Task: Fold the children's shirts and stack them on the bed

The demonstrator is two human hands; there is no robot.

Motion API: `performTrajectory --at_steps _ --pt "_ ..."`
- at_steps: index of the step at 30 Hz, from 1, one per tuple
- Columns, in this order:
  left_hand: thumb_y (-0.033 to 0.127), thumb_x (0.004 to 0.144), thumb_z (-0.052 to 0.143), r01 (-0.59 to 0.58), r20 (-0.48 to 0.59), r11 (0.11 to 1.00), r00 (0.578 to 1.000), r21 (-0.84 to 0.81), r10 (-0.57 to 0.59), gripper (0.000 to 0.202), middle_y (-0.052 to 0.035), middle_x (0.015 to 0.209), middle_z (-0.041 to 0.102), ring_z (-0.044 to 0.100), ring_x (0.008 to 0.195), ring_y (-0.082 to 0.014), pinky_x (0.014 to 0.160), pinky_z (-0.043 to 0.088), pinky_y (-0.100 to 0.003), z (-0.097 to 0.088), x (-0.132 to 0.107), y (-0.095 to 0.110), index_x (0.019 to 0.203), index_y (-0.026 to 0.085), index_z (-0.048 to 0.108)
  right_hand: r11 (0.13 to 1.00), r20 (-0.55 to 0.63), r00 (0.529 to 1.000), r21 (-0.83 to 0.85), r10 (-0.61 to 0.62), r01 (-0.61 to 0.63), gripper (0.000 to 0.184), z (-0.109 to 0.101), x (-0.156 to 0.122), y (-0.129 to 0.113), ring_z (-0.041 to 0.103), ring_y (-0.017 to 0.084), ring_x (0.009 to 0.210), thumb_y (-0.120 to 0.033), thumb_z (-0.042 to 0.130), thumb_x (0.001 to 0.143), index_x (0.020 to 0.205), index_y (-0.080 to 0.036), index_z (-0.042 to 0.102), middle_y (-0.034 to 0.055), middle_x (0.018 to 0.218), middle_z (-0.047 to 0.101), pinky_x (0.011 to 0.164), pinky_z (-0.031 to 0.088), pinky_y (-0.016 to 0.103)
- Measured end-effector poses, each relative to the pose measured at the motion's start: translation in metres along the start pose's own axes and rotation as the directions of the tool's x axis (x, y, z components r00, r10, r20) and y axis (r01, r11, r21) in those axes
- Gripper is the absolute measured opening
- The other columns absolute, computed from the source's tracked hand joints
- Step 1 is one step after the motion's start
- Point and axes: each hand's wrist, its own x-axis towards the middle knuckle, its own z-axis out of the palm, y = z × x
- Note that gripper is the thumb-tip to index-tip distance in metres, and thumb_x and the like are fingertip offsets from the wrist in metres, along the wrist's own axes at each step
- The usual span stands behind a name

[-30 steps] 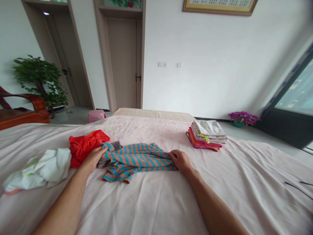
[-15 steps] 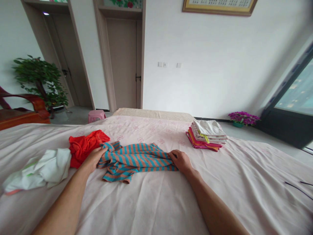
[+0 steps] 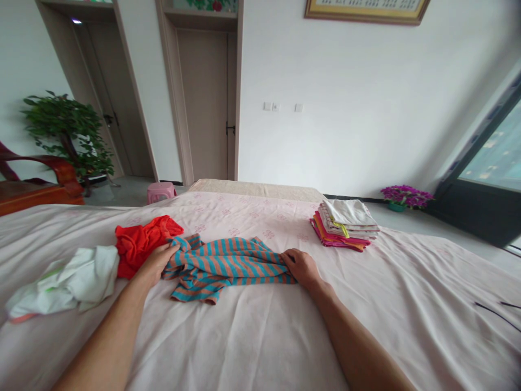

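Note:
A striped shirt [image 3: 236, 263] in teal and brown lies rumpled across the pale sheet, one short sleeve pointing toward me. My left hand [image 3: 158, 263] grips its left end, fingers closed on the cloth. At the opposite end, my right hand [image 3: 300, 266] pinches the fabric near its edge. Just beyond my left hand is a crumpled red garment [image 3: 140, 244], close against the shirt. Further left lies a crumpled white garment [image 3: 77, 279] with a bit of green and an orange edge.
A stack of folded clothes [image 3: 345, 225] stands on the sheet [image 3: 260, 336] beyond my right hand. Behind the covered surface are a pink stool [image 3: 161, 192] and a pot of purple flowers [image 3: 406, 196]. Dark thin cords [image 3: 499, 315] lie at the right edge.

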Motion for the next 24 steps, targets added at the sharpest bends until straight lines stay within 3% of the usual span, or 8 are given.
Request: performTrajectory --at_steps 13,24 --pt "0.036 0.061 0.080 0.033 -0.020 0.999 0.999 -0.005 -0.033 0.039 -0.0036 0.063 0.072 0.070 0.059 -0.0231 0.056 0.055 -0.030 0.0000 0.0000 0.0000 0.092 0.015 0.068 0.999 -0.047 0.998 0.029 -0.034 0.036 0.034 -0.0006 -0.0016 -0.0015 0.063 0.016 0.075 -0.039 0.045 0.095 0.073 -0.022 0.066 0.0023 0.078 0.070 0.068 0.038 0.025" --pt "0.035 0.058 0.081 0.033 -0.007 0.999 0.999 -0.035 -0.033 0.038 -0.0032 0.062 0.071 0.071 0.062 -0.0250 0.057 0.055 -0.031 0.0031 -0.0049 0.0047 0.087 0.015 0.067 0.995 -0.131 0.991 0.083 -0.040 0.051 0.032 -0.0030 -0.0036 -0.0032 0.064 0.018 0.078 -0.035 0.044 0.094 0.080 -0.023 0.069 0.0036 0.085 0.071 0.073 0.042 0.025"
